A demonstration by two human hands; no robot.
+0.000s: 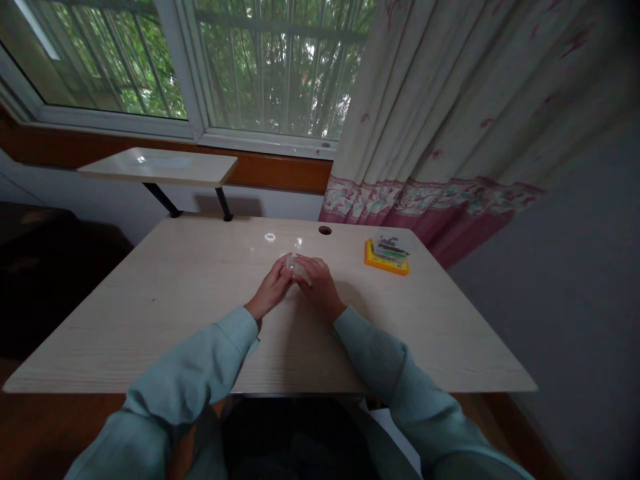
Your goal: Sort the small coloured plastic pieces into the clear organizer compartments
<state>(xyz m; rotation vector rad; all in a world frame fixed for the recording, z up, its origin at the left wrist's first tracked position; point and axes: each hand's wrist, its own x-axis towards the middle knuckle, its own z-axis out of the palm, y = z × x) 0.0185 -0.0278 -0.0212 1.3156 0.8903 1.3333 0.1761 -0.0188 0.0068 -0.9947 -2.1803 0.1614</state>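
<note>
Close together above the middle of the desk, both hands grip a small clear, shiny object (pixel 299 269) that looks like plastic; its kind I cannot make out. My left hand (pixel 274 283) is closed on its left side. Wrapped over its right side is my right hand (pixel 320 281), fingers curled. Much of the object is hidden by the fingers. Both forearms, in pale green sleeves, reach in from the near edge.
The pale wooden desk (pixel 200 280) has a round cable hole (pixel 325 230) near its back edge. At right lies a yellow-orange box (pixel 387 265) under a clear packet of pens (pixel 391 247). A raised shelf (pixel 175 167) stands back left; a curtain (pixel 425 153) hangs behind.
</note>
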